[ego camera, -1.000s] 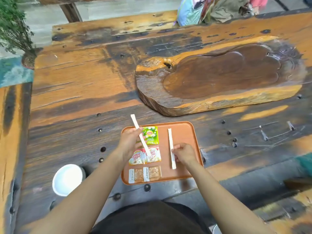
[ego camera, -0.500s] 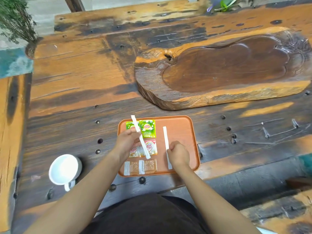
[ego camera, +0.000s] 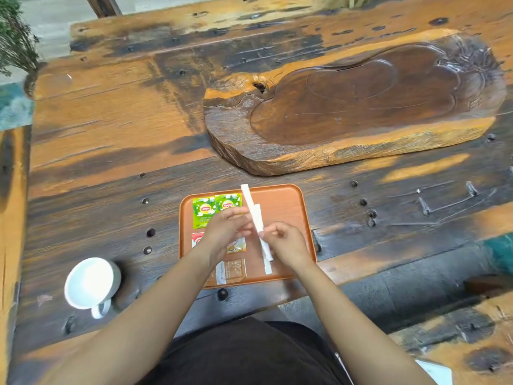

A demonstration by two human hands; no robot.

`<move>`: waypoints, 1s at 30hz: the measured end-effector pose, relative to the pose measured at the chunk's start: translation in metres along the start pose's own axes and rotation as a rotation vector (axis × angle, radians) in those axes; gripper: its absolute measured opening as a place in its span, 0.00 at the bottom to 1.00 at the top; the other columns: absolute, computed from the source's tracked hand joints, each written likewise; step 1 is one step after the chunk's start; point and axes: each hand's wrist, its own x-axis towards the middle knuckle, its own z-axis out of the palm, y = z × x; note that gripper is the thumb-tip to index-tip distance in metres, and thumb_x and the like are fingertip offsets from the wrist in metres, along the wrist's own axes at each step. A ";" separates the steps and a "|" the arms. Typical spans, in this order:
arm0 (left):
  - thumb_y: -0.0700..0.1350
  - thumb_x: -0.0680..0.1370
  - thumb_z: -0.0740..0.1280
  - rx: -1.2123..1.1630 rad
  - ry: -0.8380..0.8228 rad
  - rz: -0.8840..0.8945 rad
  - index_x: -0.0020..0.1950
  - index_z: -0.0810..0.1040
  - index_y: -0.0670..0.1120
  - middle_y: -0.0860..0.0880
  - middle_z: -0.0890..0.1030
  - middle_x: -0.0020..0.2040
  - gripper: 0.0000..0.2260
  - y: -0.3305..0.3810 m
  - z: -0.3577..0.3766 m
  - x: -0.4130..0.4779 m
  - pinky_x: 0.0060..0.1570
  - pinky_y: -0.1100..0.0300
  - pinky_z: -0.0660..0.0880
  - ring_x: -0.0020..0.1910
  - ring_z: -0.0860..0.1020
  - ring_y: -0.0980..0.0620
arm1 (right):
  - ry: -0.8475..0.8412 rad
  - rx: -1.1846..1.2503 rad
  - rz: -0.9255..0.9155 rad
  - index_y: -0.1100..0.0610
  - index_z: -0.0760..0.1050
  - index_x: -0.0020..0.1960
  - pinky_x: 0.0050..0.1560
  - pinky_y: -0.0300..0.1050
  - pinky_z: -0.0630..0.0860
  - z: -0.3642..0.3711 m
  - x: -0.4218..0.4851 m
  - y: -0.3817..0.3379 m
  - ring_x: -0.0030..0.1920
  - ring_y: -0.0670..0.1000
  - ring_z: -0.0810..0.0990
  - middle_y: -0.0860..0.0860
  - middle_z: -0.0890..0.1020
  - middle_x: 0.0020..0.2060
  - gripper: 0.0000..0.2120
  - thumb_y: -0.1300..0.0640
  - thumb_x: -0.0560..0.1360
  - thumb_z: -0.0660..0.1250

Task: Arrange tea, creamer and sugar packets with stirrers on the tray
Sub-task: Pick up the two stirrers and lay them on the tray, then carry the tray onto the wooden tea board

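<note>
Head view, the only one: both hands are over the orange tray (ego camera: 288, 201), which sits on the wooden worktop (ego camera: 111, 129). The left hand (ego camera: 222, 232) pinches one paper-wrapped stirrer (ego camera: 248, 201) between thumb and fingers; its far end pokes past the tray's back rim. The right hand (ego camera: 286, 243) is curled, fingers nearly closed around a second stirrer (ego camera: 268, 262) lying right beside the first, the two overlapping. These look feather-light, thin and bendy, so a mid-length pinch seems the best hold. Two green tea packets (ego camera: 205, 209) sit top left, creamer sachets (ego camera: 236, 245) and sugar packets (ego camera: 231, 270) partly hidden under the left wrist. Both forearms reach in low, wrists angled inward.
</note>
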 end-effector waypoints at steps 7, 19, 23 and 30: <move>0.39 0.73 0.65 0.570 0.542 0.235 0.57 0.78 0.44 0.45 0.81 0.51 0.13 -0.024 -0.067 0.017 0.53 0.52 0.74 0.49 0.78 0.46 | 0.210 -0.346 0.110 0.57 0.81 0.44 0.49 0.43 0.74 -0.042 0.012 0.025 0.49 0.56 0.81 0.56 0.84 0.45 0.04 0.59 0.74 0.67; 0.40 0.75 0.60 0.579 0.647 -0.004 0.57 0.78 0.45 0.40 0.83 0.54 0.13 -0.069 -0.105 0.007 0.53 0.51 0.75 0.53 0.79 0.40 | 0.233 -0.614 0.030 0.58 0.76 0.45 0.48 0.46 0.75 -0.027 0.004 0.038 0.47 0.58 0.80 0.56 0.84 0.43 0.03 0.60 0.73 0.64; 0.40 0.75 0.60 0.564 0.643 -0.007 0.55 0.80 0.47 0.41 0.83 0.52 0.13 -0.071 -0.108 0.008 0.55 0.49 0.76 0.52 0.79 0.40 | 0.246 -0.641 0.012 0.59 0.76 0.46 0.47 0.45 0.74 -0.027 0.003 0.037 0.48 0.58 0.80 0.56 0.83 0.45 0.04 0.61 0.74 0.63; 0.40 0.75 0.60 0.547 0.639 -0.016 0.55 0.79 0.47 0.41 0.83 0.51 0.12 -0.071 -0.110 0.009 0.55 0.49 0.76 0.52 0.79 0.40 | 0.247 -0.643 -0.045 0.59 0.76 0.46 0.46 0.46 0.75 -0.031 0.001 0.036 0.48 0.58 0.80 0.57 0.83 0.47 0.05 0.61 0.75 0.61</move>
